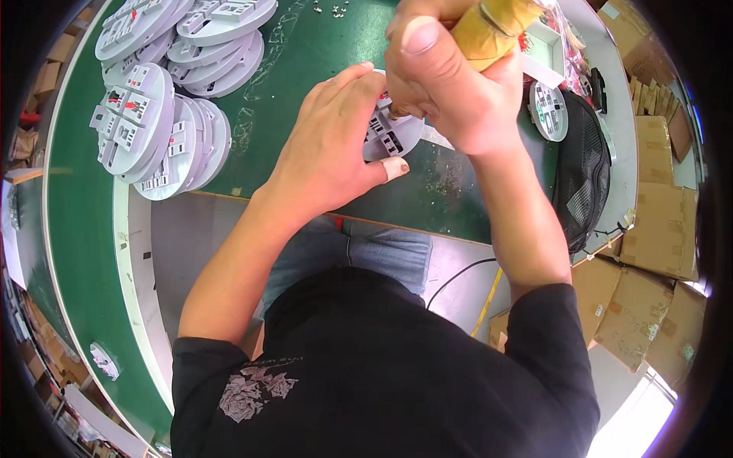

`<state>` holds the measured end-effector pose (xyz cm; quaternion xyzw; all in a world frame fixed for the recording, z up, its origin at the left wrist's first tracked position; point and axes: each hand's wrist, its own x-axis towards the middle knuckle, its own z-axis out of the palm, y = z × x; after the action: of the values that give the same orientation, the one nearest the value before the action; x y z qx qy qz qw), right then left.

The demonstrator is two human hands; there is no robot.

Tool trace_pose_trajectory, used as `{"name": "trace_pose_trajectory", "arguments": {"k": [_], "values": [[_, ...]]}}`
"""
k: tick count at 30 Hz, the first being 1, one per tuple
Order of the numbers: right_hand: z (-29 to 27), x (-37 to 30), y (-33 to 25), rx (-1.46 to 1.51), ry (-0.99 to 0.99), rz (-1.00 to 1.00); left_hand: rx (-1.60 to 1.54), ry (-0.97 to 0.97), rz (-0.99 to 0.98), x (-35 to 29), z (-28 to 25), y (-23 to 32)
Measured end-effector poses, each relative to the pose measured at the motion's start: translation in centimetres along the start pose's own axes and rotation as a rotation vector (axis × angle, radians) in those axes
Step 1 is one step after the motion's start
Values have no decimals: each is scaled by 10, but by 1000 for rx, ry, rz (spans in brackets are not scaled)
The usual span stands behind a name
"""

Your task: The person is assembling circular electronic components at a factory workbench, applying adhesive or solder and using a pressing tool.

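Left hand [324,145] has room leftward until stacked discs [137,118] intervene

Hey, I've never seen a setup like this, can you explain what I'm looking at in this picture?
There's no robot here: these are a person's bare hands, seen from above by a wide fisheye camera worn on the head, so straight edges look bent. The left hand lies over a round grey piece, fingers spread. The right hand grips a yellow tool above it. On the green table, similar round pieces are stacked to the left; to the right are a white tray and a black mesh bag.
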<state>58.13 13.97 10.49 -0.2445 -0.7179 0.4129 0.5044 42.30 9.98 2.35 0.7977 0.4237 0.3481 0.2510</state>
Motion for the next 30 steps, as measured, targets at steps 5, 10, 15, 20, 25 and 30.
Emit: {"name": "trace_pose_trajectory", "arguments": {"k": [5, 10, 15, 20, 25, 30], "values": [[16, -1, 2, -39, 102, 4, -42, -58, -66, 9, 1, 5], [23, 10, -52, 34, 382, 242, -278, 102, -109, 5, -5, 6], [0, -7, -96, 44, 651, 443, -575, 317, -131, -2, -16, 13], [12, -32, -58, -66, 275, 599, -1500, 256, -118, -17, -26, 43], [35, -37, -53, 197, 403, 513, -1168, 282, -98, -23, -15, 44], [40, -49, -47, 397, 381, 432, -1235, 166, -133, -23, -24, 46]]}}
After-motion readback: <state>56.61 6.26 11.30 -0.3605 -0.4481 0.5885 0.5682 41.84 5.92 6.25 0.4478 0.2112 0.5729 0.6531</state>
